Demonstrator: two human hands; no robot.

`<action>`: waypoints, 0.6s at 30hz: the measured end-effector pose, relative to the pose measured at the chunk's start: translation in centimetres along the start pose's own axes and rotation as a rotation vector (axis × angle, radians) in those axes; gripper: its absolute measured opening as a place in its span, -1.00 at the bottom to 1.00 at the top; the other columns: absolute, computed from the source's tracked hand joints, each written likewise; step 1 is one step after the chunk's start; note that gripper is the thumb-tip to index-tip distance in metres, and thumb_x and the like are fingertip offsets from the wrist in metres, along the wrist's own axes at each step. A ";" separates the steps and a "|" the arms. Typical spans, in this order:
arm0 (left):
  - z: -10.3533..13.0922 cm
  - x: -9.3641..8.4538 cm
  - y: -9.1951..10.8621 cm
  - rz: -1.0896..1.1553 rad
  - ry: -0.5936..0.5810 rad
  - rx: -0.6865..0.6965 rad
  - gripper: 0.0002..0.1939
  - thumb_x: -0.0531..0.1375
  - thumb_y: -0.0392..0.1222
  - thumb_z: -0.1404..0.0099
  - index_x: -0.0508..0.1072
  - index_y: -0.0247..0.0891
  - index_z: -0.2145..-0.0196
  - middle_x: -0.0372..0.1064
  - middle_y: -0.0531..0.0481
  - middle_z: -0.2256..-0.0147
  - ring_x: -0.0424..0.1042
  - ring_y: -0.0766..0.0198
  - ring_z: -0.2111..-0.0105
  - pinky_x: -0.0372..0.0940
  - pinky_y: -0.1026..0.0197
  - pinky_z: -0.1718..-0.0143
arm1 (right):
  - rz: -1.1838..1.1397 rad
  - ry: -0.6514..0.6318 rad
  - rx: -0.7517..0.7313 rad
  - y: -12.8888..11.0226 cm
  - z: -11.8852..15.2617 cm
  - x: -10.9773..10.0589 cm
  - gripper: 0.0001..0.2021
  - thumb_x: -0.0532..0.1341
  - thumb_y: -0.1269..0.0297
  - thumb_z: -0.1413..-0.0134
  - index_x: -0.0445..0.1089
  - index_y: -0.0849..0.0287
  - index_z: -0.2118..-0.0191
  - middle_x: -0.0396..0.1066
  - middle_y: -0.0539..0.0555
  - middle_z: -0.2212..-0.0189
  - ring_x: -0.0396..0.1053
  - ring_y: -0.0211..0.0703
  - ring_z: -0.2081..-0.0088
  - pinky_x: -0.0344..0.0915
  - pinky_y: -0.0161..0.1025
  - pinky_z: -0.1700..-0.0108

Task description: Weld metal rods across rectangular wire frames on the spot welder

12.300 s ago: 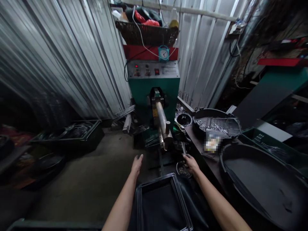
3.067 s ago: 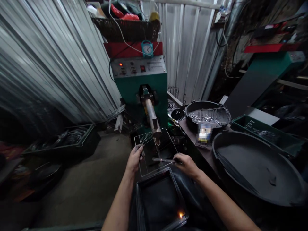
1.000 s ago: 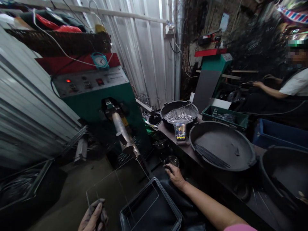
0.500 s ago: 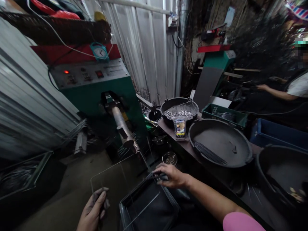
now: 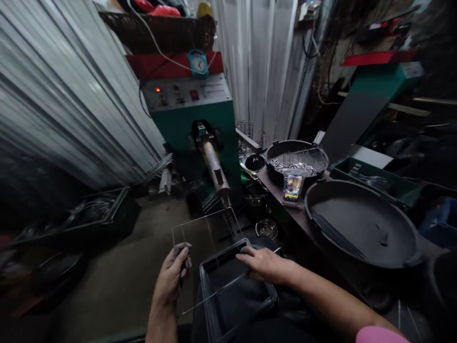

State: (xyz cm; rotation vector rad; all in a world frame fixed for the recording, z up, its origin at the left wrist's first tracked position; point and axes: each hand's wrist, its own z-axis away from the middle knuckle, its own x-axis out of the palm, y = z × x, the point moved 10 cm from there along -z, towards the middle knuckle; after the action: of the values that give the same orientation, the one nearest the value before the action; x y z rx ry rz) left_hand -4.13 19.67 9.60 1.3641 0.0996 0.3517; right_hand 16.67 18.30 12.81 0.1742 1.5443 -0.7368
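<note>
My left hand is closed, thumb against fingers, on the near-left side of a thin rectangular wire frame. The frame's far end reaches close to the tip of the machine's cylindrical arm; whether they touch I cannot tell. My right hand is bent over a straight metal rod, whose ends show on both sides of the hand. That rod crosses a stack of rectangular wire frames on my dark-clothed lap. The fingertips' undersides are hidden.
Ahead stands a green machine with a lit red lamp. To the right, a bench holds a wide black pan, another pan of wire pieces and a phone. A bin of metal parts stands left.
The view has swung left, shifting the surroundings rightward. My right hand has left the wire frame's corner and come down to the rod on the stack. My left hand keeps its hold.
</note>
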 end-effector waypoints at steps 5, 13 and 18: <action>-0.4 0.1 -0.6 0.028 -0.030 -0.003 -0.74 0.15 -0.04 -0.05 0.29 -0.22 0.32 0.11 0.23 0.73 -0.07 0.56 0.79 -0.15 0.46 0.75 | -0.060 -0.026 0.029 -0.1 -0.4 0.0 -0.40 0.20 0.31 0.09 0.00 0.15 -0.11 0.11 0.21 0.01 0.29 -0.07 0.17 0.24 -0.22 0.22; -0.6 0.4 -1.9 0.080 -0.045 -0.050 -0.72 0.16 -0.04 -0.02 0.30 -0.24 0.33 0.11 0.23 0.73 -0.06 0.58 0.79 -0.16 0.46 0.75 | -0.117 -0.072 0.032 -0.5 -0.4 -0.4 -0.47 0.19 0.32 0.07 0.06 0.18 -0.07 0.13 0.20 0.06 0.30 -0.12 0.20 0.24 -0.26 0.21; -0.6 1.2 -2.4 0.127 -0.064 -0.072 -0.73 0.16 -0.04 -0.03 0.29 -0.22 0.33 0.08 0.24 0.74 -0.08 0.58 0.81 -0.19 0.46 0.76 | -0.082 -0.080 0.042 -0.2 -0.1 -0.3 -0.49 0.18 0.32 0.06 0.07 0.18 -0.05 0.13 0.20 0.07 0.30 -0.10 0.20 0.24 -0.25 0.21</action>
State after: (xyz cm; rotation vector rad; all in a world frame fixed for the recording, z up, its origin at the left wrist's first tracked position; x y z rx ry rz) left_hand -2.71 20.24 7.28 1.3125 -0.0530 0.4140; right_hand 16.55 18.25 13.21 0.1118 1.4677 -0.8320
